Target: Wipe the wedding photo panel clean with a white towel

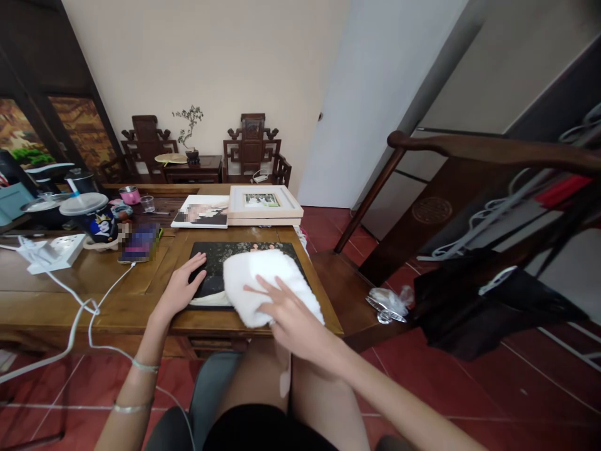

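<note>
A dark photo panel (211, 282) lies flat near the table's front edge, with figures and pale fabric printed on it. My left hand (182, 288) rests on its left edge, fingers stretched out and holding nothing. Over the panel's right part is a fluffy white cloth (293, 279), hiding much of the picture. My right hand (288, 316) holds this cloth against the panel, its fingers spread over the top.
Behind the panel are a white-framed photo (286, 203) and a flat photo print (201, 211). To the left stand a phone (139, 243) on a cable, a lidded cup (98, 219) and a power strip (56, 254). A wooden chair (399, 232) stands at right.
</note>
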### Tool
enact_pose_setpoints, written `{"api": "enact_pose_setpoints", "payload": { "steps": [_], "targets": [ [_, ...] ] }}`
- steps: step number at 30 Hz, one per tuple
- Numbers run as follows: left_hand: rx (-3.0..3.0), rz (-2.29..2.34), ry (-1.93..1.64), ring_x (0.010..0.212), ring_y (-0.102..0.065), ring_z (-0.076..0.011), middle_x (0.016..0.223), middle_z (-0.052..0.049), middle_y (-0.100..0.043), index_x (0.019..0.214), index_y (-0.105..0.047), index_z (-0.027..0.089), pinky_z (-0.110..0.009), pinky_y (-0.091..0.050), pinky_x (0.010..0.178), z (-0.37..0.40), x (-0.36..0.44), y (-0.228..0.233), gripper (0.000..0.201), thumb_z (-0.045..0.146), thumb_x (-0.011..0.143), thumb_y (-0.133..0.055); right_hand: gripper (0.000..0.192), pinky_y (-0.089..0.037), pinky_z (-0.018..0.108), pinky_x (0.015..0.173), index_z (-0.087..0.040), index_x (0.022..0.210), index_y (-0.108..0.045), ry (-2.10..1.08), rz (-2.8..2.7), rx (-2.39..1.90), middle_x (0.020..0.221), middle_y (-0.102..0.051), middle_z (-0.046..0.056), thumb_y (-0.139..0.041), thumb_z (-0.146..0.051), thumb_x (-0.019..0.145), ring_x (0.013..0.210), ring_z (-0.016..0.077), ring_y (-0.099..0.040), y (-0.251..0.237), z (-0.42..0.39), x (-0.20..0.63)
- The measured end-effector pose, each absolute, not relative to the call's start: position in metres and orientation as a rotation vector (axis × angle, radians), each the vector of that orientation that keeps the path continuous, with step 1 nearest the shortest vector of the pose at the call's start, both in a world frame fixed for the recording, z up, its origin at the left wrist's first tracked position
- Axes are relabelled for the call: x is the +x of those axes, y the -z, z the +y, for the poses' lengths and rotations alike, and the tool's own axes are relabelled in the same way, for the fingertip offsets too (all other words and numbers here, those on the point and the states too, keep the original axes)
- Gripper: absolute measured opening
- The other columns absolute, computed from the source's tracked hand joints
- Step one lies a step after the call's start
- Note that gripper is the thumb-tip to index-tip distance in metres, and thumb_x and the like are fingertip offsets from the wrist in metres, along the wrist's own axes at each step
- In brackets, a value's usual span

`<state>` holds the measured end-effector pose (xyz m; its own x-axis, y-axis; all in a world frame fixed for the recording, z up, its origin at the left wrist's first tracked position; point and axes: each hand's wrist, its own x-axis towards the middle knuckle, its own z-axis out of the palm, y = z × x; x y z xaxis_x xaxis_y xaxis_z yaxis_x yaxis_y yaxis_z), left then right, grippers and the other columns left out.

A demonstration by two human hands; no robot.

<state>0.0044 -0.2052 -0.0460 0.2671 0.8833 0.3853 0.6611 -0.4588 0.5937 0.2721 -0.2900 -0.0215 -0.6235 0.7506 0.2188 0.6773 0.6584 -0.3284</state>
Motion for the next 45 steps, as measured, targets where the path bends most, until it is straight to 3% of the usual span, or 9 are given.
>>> {"api": "enact_pose_setpoints", "payload": {
  "steps": [7,12,17,21,27,36,40,45],
  "targets": [
    [2.231,1.411,-0.999,0.130,-0.042,-0.0214,0.135,-0.010,-0.052,0.122,-0.058,0.013,-0.041,-0.027,0.112,-0.204,0.004,0.046,0.046,0.041,0.089,-0.044,0.051,-0.021,0.063,0.104,-0.013,0.113,-0.059,-0.113,-2.391,-1.540,0.142,-0.043,0.013,-0.040,0.003,0.069,0.136,0.0346,-0.025,0.019,-0.216,0.272],
    [2.197,1.419,-1.012,0.130,-0.043,-0.0213,0.134,-0.011,-0.053,0.122,-0.058,0.012,-0.041,-0.028,0.111,-0.204,0.004,0.046,0.048,0.044,0.090,-0.040,0.050,-0.019,0.068,0.101,-0.015,0.120,-0.055,-0.099,-2.418,-1.563,0.145,-0.039,0.012,-0.043,0.000,0.074,0.135,0.0395,-0.021,0.013,-0.195,0.224],
    [2.145,1.458,-1.018,0.129,-0.043,-0.0210,0.136,-0.010,-0.051,0.124,-0.057,0.014,-0.040,-0.027,0.112,-0.202,0.003,0.048,0.050,0.044,0.092,-0.032,0.050,-0.015,0.067,0.105,-0.016,0.120,-0.057,-0.119,-2.587,-1.227,0.147,-0.037,0.009,-0.043,-0.001,0.074,0.138,0.0367,-0.018,0.016,-0.227,0.201],
    [2.202,1.420,-0.984,0.130,-0.042,-0.0221,0.137,-0.008,-0.050,0.124,-0.057,0.017,-0.042,-0.028,0.111,-0.203,0.002,0.047,0.046,0.041,0.090,-0.037,0.049,-0.013,0.064,0.109,-0.018,0.106,-0.063,-0.270,-2.696,-1.031,0.146,-0.039,0.006,-0.042,0.003,0.067,0.140,0.0312,-0.016,0.013,-0.269,0.221],
    [2.215,1.423,-0.997,0.130,-0.042,-0.0211,0.137,-0.011,-0.049,0.124,-0.057,0.014,-0.041,-0.028,0.111,-0.205,0.004,0.047,0.045,0.038,0.089,-0.041,0.053,-0.015,0.052,0.114,-0.020,0.094,-0.066,-0.366,-2.566,-1.128,0.142,-0.044,0.001,-0.037,0.006,0.056,0.140,0.0221,-0.021,0.014,-0.295,0.273],
    [2.203,1.412,-1.022,0.130,-0.042,-0.0210,0.136,-0.010,-0.051,0.123,-0.058,0.016,-0.041,-0.028,0.112,-0.204,0.004,0.049,0.046,0.044,0.090,-0.041,0.049,-0.028,0.066,0.100,-0.016,0.112,-0.061,-0.049,-2.362,-1.696,0.142,-0.043,0.012,-0.044,-0.001,0.069,0.134,0.0393,-0.027,0.014,-0.237,0.260],
    [2.113,1.429,-1.079,0.130,-0.042,-0.0205,0.138,-0.010,-0.049,0.126,-0.055,0.014,-0.039,-0.026,0.112,-0.206,0.005,0.045,0.053,0.049,0.092,-0.035,0.048,-0.024,0.067,0.101,-0.019,0.115,-0.060,-0.060,-2.455,-1.555,0.144,-0.041,0.010,-0.046,-0.003,0.072,0.134,0.0392,-0.025,0.012,-0.229,0.219],
    [2.011,1.422,-1.204,0.134,-0.035,-0.0187,0.145,-0.009,-0.040,0.136,-0.043,0.014,-0.034,-0.022,0.114,-0.213,0.008,0.036,0.062,0.054,0.093,-0.026,0.046,-0.016,0.063,0.107,-0.020,0.115,-0.060,-0.138,-2.722,-0.965,0.147,-0.037,0.003,-0.042,-0.003,0.077,0.139,0.0329,-0.017,0.012,-0.248,0.198]
  ]
}}
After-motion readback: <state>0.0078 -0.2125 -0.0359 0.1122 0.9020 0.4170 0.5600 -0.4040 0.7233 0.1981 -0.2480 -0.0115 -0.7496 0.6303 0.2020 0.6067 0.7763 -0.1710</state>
